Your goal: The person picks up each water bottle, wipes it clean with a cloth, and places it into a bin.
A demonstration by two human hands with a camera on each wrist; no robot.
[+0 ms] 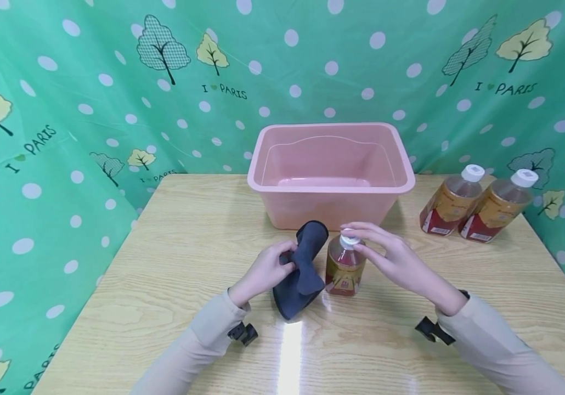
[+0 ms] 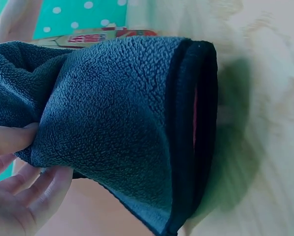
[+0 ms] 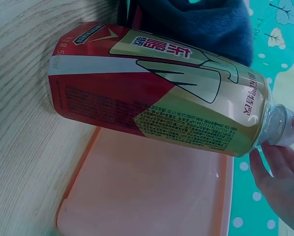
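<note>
Grey cloth (image 1: 305,264) and bottle (image 1: 345,270), each held, are between the hands (image 1: 269,269) (image 1: 397,258).

fuzzy matt cloth (image 2: 107,103); glossy bottle (image 3: 159,93), seemingly plastic

The tabletop (image 1: 174,274) is open along its left edge and up to the back left corner, wide enough for a hand to pass. Midway along the back edge the tub (image 1: 332,208) bars the way, though its broad mouth can be entered from above; behind that edge hangs the curtain (image 1: 307,60). Before the tub, the cloth (image 1: 307,255) and the near bottle (image 1: 344,271) leave hardly any gap; left fingers (image 1: 283,248) and right fingers (image 1: 376,237) crowd both. Two bottles (image 1: 452,203) block the back right corner, with a narrow lane beside the tub.
</note>
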